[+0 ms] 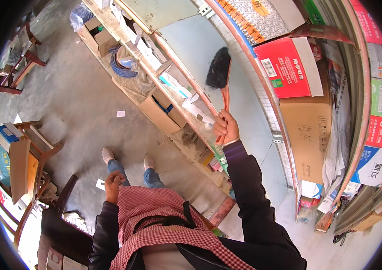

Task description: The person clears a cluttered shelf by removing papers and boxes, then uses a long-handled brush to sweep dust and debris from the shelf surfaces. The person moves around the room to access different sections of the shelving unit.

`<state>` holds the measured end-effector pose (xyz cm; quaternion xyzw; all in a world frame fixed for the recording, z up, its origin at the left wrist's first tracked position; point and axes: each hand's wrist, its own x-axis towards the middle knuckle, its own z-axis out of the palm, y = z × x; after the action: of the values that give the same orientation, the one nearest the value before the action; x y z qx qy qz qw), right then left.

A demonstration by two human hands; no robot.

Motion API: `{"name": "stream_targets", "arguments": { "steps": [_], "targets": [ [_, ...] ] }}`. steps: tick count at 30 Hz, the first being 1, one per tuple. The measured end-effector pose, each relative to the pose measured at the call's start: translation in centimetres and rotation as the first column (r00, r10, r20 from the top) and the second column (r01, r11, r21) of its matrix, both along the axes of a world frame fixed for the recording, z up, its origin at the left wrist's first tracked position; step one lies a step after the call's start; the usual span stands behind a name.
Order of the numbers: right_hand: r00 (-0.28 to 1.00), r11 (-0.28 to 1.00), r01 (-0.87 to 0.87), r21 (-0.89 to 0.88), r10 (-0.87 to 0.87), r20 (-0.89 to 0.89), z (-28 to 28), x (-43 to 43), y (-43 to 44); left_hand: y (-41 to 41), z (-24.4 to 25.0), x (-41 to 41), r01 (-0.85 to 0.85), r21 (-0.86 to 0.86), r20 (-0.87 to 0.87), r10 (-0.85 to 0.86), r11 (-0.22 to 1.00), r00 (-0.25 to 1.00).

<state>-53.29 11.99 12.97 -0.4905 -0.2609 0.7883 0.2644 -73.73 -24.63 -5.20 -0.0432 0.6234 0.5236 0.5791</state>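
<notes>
My right hand (225, 127) is closed around the orange handle of a brush (219, 69) with dark bristles. The bristles lie over a pale grey-blue shelf panel (245, 86), and whether they touch it I cannot tell. My left hand (113, 184) hangs low beside my checked apron (150, 202), its fingers curled; no object shows in it. A small white card (100, 184) lies on the floor close to that hand.
Right of the panel, shelves hold a red carton (284, 69) and a brown cardboard box (304, 138). On the lower shelf are an open box (160, 116) and a coil of blue cable (118, 65). Wooden chairs (47, 152) bearing boxes stand at the left.
</notes>
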Motion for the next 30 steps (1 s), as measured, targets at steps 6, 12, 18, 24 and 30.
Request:
{"name": "stream_targets", "arguments": {
  "steps": [6, 12, 18, 24, 30],
  "targets": [
    [0.926, 0.964, -0.013, 0.266, -0.089, 0.367, -3.7, 3.6, 3.9, 0.7, -0.2, 3.2, -0.004, 0.022, 0.094, 0.002, 1.0, 0.996],
    [0.546, 0.516, -0.361, 0.776, -0.558, 0.625, -7.1, 18.2, 7.5, 2.3, -2.5, 11.4, -0.107, -0.035, 0.152, 0.111, 0.994, 0.982],
    [0.022, 0.449, -0.675, 0.585, -0.781, 0.624, -11.1, 39.4, 14.7, 4.1, -10.0, 29.3, -0.326, -0.024, 0.496, 0.294, 0.945, 0.817],
    [0.036, 0.365, -0.769, 0.526, -0.796, 0.605, -12.7, 44.2, 18.6, 1.5, -10.4, 35.8, -0.331, -0.131, 0.494, 0.351, 0.935, 0.795],
    [-0.218, 0.682, -0.705, 0.195, -0.47, 0.855, -12.7, 48.0, 22.9, 0.4, -12.2, 36.9, -0.282, -0.228, 0.453, 0.358, 0.932, 0.816]
  ]
}}
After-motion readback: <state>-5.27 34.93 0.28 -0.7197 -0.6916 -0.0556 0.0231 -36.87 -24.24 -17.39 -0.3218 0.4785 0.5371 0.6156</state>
